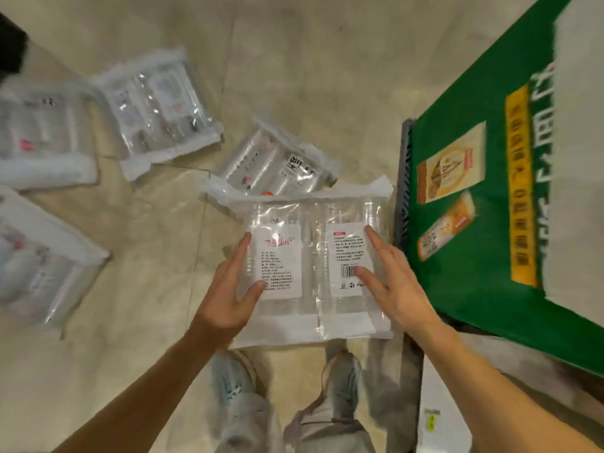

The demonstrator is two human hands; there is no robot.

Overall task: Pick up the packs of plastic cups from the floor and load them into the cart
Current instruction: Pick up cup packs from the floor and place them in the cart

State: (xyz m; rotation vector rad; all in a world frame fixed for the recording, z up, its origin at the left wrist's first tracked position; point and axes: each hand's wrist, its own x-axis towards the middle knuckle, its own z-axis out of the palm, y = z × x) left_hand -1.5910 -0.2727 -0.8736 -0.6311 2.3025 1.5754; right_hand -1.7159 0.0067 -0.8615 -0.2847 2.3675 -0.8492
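Observation:
A clear pack of plastic cups (313,256) with two white labels is held flat above my shoes, between my two hands. My left hand (232,289) presses on its left side, index finger and thumb straight on the wrap. My right hand (389,282) lies on its right label with the fingers spread and straight. More packs lie on the floor: one just beyond the held pack (281,165), one further left (160,106), and two blurred ones at the left edge (42,135) (39,259). The cart's grey edge (403,191) is directly right of the held pack.
A large green printed box (474,223) lies on the cart at the right. A white box (438,420) is below it near my right arm. My shoes (235,380) (343,374) stand on the beige tiled floor (310,60). A dark object (9,47) is at the top left.

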